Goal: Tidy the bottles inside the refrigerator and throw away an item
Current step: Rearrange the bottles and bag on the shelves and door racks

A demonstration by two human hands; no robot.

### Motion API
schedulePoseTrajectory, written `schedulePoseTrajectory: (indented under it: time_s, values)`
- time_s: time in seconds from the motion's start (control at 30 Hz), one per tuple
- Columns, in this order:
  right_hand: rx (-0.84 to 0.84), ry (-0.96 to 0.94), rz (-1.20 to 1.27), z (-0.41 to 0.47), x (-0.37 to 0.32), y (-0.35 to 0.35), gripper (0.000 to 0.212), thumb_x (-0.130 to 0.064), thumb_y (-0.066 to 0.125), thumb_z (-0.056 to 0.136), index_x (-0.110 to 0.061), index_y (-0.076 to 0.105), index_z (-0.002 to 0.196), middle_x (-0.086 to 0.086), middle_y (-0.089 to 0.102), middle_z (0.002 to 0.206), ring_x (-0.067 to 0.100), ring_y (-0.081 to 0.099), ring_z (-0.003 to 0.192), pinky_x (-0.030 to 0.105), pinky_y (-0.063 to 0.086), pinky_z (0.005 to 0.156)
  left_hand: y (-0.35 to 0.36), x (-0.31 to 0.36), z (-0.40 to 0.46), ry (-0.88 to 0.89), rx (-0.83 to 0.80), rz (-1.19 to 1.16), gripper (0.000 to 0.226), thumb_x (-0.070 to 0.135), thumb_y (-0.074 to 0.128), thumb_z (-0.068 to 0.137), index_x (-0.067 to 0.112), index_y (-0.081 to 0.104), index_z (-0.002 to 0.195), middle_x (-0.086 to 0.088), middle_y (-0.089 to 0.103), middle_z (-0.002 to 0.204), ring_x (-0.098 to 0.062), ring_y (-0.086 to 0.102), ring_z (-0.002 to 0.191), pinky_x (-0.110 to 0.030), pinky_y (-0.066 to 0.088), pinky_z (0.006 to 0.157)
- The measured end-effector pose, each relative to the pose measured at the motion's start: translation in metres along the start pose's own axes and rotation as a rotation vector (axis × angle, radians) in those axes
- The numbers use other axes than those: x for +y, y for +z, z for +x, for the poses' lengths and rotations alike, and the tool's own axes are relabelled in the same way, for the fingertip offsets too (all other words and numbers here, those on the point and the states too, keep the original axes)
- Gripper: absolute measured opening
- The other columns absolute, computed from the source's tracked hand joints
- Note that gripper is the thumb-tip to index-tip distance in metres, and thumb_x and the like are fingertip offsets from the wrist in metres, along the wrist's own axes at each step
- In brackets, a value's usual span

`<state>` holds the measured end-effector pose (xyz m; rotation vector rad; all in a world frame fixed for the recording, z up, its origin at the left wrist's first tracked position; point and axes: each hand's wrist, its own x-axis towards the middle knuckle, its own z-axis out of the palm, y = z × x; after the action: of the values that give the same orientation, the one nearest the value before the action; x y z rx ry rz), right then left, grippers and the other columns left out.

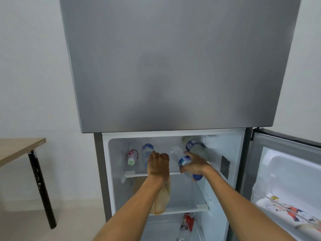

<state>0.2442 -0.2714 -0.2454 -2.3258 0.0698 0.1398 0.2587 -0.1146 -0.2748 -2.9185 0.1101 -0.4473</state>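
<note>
The refrigerator's [175, 134] lower compartment stands open below the closed grey freezer door. Several plastic bottles lie on its top shelf [173, 173]. My left hand [159, 164] is closed around a clear blue-capped bottle [146, 150] lying there. My right hand [195, 164] grips a blue-labelled, blue-capped bottle [185, 161] whose cap juts past the shelf's front edge. A small bottle with a red label and green cap [132, 157] lies at the left. A larger blue-labelled bottle [195, 146] rests at the back right. A tan bag [160, 200] sits on the middle shelf under my left forearm.
A red-labelled bottle [188, 223] lies on the bottom level. The open fridge door [286, 180] swings out at the right, with printed packets [288, 211] in its rack. A wooden table [19, 148] with a black leg stands at the left against the white wall.
</note>
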Motion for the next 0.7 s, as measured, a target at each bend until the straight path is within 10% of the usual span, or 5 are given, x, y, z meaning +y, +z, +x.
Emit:
schedulePoseTrajectory:
  time_s: [0.47, 0.7]
  values:
    - [0.096, -0.242, -0.077, 0.075, 0.009, 0.027, 0.091, -0.025, 0.08, 0.078, -0.031, 0.029, 0.154, 0.002, 0.049, 0.147, 0.024, 0.051, 0.13, 0.028, 0.044, 0.101, 0.026, -0.009, 0.058, 0.002, 0.119, -0.123, 0.053, 0.037, 0.064, 0.08, 0.022, 0.051, 0.13, -0.002, 0.057, 0.125, -0.028, 0.038, 0.127, -0.044, 0.019, 0.109]
    - [0.172, -0.282, 0.046, 0.07, 0.01, 0.054, 0.048, -0.031, 0.03, 0.106, -0.037, 0.027, 0.153, 0.004, 0.015, 0.164, 0.022, 0.021, 0.15, 0.036, 0.019, 0.12, 0.051, -0.037, 0.042, 0.216, 0.329, -0.356, 0.066, 0.063, 0.054, 0.075, 0.023, 0.053, 0.128, 0.004, 0.057, 0.131, -0.025, 0.053, 0.12, -0.042, 0.031, 0.107]
